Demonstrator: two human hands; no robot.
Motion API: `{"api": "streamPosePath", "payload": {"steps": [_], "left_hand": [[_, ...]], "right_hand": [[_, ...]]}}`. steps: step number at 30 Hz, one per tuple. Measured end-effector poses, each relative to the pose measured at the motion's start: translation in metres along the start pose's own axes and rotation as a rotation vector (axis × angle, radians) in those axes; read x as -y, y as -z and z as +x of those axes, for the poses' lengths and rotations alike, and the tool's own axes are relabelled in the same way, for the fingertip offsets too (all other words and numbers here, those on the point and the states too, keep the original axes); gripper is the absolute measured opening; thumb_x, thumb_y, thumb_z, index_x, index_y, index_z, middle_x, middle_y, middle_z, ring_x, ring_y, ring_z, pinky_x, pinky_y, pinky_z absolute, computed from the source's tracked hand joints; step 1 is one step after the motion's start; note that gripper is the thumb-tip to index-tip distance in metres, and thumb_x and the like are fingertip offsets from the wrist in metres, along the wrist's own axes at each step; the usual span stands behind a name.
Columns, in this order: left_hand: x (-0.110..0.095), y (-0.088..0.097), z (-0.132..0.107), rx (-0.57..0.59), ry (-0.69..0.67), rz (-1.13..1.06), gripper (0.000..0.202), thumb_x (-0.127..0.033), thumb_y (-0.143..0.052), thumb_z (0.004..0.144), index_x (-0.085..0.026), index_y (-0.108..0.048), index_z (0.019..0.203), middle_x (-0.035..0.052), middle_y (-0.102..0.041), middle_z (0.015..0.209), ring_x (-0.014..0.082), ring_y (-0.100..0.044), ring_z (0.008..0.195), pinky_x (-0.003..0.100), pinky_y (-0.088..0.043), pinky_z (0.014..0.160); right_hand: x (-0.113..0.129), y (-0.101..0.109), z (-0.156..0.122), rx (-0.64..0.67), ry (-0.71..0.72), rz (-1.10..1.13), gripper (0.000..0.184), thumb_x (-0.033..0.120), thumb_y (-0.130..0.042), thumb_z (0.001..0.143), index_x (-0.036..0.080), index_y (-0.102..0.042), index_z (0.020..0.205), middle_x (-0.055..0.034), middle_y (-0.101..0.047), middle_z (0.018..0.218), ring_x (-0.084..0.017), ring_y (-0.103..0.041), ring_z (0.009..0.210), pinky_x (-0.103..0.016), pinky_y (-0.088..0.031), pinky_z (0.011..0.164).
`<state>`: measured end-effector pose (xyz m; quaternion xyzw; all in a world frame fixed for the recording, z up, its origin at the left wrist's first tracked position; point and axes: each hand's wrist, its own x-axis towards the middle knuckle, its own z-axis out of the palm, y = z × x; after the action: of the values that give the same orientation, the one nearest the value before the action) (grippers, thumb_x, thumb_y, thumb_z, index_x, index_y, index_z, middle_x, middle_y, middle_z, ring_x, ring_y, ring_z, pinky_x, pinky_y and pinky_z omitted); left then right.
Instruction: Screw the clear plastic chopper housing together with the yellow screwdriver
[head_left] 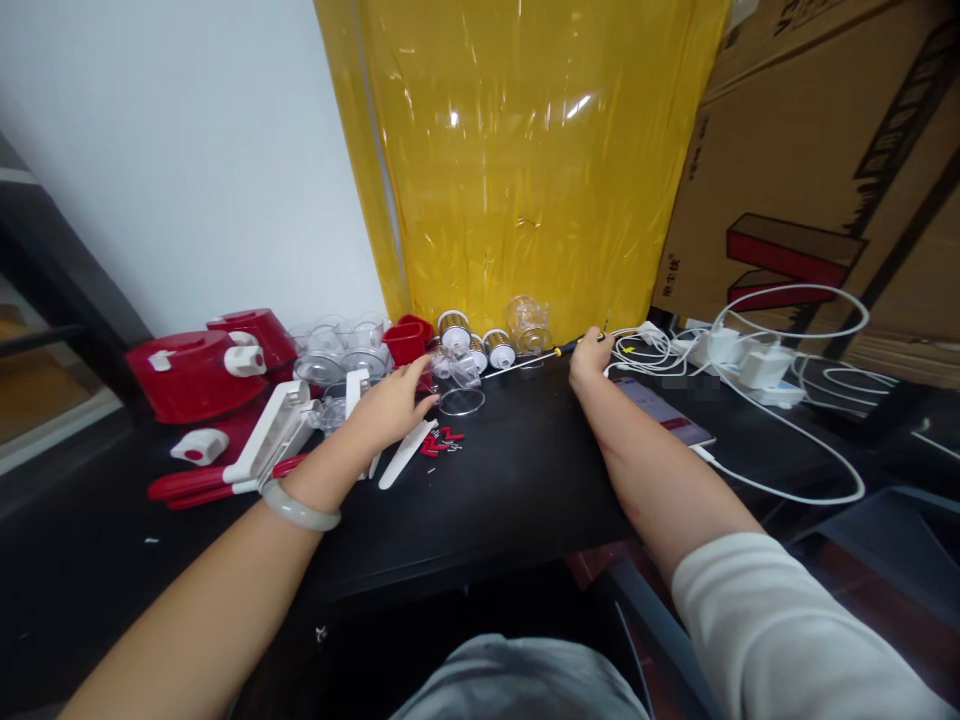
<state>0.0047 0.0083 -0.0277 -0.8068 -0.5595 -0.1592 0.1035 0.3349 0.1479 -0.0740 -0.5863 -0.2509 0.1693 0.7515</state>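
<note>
Clasped round a screwdriver [559, 351], right hand [591, 354] stretches forward; left hand [388, 406] reaches, splayed.

And there's the screwdriver [559, 352] over the table [495, 500], cylinders [499, 350] right behind it, the upright sheet [517, 170] behind those. Right of it, the phone [664, 410] nearer the front, cables [637, 355] alongside, the carton [772, 170] farther back. Left of it and forward, small parts [431, 445]; farther left, housings [195, 375].
</note>
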Motion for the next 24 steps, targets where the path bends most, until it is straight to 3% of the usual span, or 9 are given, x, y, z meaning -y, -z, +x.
{"api": "streamPosePath", "payload": {"steps": [3,6,12,19,24], "left_hand": [[0.000,0.000,0.000,-0.001,-0.002,0.002,0.066,-0.038,-0.054,0.096,-0.016,-0.031,0.154,0.0198,-0.061,0.136,0.0341,-0.063,0.117,0.043,-0.050,0.094],[0.000,-0.001,0.000,-0.006,-0.009,0.005,0.066,-0.038,-0.054,0.097,-0.016,-0.031,0.155,0.0199,-0.060,0.137,0.0338,-0.063,0.117,0.043,-0.049,0.094],[0.000,-0.001,0.000,-0.002,-0.006,0.005,0.066,-0.038,-0.054,0.097,-0.016,-0.031,0.154,0.0206,-0.060,0.137,0.0340,-0.063,0.118,0.043,-0.050,0.093],[0.001,0.000,0.000,0.001,-0.002,0.015,0.065,-0.040,-0.053,0.097,-0.018,-0.031,0.154,0.0186,-0.061,0.136,0.0329,-0.063,0.118,0.042,-0.050,0.093],[0.000,0.000,0.000,0.001,-0.013,0.008,0.066,-0.039,-0.053,0.097,-0.016,-0.032,0.154,0.0202,-0.061,0.135,0.0341,-0.064,0.115,0.043,-0.050,0.092]], "right_hand": [[0.003,0.000,0.001,-0.077,-0.090,-0.069,0.015,0.030,-0.036,0.090,0.025,-0.041,0.077,-0.0008,-0.055,0.079,-0.020,-0.060,0.083,-0.035,-0.048,0.089],[0.006,0.001,-0.001,-0.064,-0.090,-0.085,0.020,0.032,-0.033,0.091,0.025,-0.044,0.076,-0.0025,-0.059,0.081,-0.020,-0.060,0.085,-0.035,-0.048,0.089],[-0.002,0.000,0.000,-0.021,-0.084,-0.040,0.033,0.056,-0.041,0.091,0.025,-0.048,0.083,0.0009,-0.057,0.075,-0.019,-0.062,0.079,-0.034,-0.052,0.081],[-0.005,-0.007,0.002,-0.045,-0.130,-0.007,0.022,0.045,-0.052,0.090,0.024,-0.047,0.090,-0.0023,-0.059,0.086,-0.020,-0.064,0.083,-0.034,-0.054,0.078],[0.001,-0.003,0.000,-0.060,-0.111,-0.043,0.014,0.036,-0.044,0.092,0.024,-0.046,0.086,-0.0062,-0.060,0.090,-0.022,-0.064,0.091,-0.037,-0.053,0.086]]}}
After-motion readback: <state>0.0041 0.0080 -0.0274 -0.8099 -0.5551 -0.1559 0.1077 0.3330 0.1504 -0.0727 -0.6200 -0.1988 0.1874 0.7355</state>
